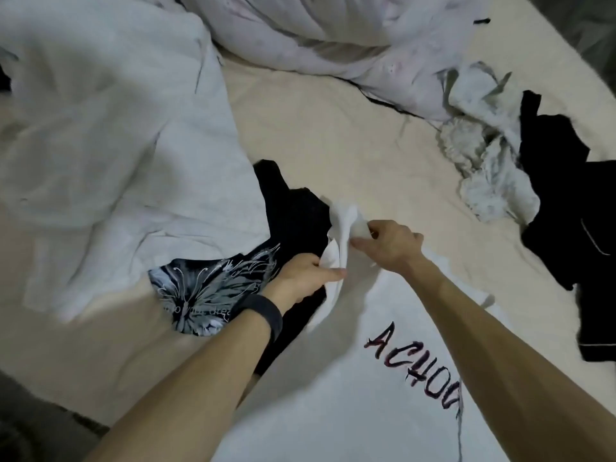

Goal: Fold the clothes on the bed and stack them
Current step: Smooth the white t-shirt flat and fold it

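A white T-shirt (333, 388) with dark red lettering lies spread on the cream bed in front of me. My left hand (306, 275) and my right hand (390, 245) both pinch a bunched sleeve or edge of that shirt, lifted off the bed at its far left corner. Under the left hand lies a black T-shirt (293, 215) with a white butterfly print. A black band sits on my left wrist.
A large white garment (110, 155) covers the left of the bed (333, 135). A rumpled pale duvet (316, 38) lies at the back. At the right are a crumpled grey-white garment (490, 161) and black clothes (566, 208). The bed's near edge runs at lower left.
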Tool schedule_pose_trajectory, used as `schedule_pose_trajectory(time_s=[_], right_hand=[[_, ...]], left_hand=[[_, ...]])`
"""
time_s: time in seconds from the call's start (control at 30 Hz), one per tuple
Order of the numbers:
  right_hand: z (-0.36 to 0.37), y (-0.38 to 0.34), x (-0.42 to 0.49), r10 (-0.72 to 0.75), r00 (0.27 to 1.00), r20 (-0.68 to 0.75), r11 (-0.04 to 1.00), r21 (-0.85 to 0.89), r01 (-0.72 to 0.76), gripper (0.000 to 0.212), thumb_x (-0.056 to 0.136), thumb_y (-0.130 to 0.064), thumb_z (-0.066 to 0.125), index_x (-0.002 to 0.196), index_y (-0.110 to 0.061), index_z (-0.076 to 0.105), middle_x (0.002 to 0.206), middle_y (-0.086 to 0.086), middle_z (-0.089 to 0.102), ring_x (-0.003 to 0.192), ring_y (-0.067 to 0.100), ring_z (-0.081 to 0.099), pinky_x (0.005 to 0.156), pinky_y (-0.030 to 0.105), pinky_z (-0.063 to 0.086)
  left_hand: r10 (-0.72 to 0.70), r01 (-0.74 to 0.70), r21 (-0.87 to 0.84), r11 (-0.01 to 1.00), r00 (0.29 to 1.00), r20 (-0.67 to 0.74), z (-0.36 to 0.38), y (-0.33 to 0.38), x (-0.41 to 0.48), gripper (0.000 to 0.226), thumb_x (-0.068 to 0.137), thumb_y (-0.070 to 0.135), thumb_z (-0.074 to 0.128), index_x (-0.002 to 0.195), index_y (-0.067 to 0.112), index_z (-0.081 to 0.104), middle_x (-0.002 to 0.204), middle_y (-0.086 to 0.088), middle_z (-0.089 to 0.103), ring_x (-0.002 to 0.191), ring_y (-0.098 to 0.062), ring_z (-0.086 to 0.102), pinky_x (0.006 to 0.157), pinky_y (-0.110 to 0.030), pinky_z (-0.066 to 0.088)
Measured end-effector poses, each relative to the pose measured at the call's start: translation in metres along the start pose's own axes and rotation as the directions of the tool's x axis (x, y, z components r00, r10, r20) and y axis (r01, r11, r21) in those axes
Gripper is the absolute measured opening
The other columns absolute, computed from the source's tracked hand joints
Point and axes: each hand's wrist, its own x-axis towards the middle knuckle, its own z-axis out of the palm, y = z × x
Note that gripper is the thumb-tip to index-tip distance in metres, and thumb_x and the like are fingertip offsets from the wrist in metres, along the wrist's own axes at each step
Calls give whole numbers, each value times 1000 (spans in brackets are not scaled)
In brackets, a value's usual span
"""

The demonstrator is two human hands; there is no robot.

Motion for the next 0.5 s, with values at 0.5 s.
schedule_pose_trajectory(time_s=[0.5], right_hand=[[7,-44,23,-15,1000,6,980,197,14,35,90,-40,61,125,-38,57,95,-14,59,95,16,52,89,33,23]], left_hand=[[137,-200,-69,977,847,-514,-44,-31,5,36,78,21,82,101,16,54,94,11,53,80,-1,54,62,-11,38]])
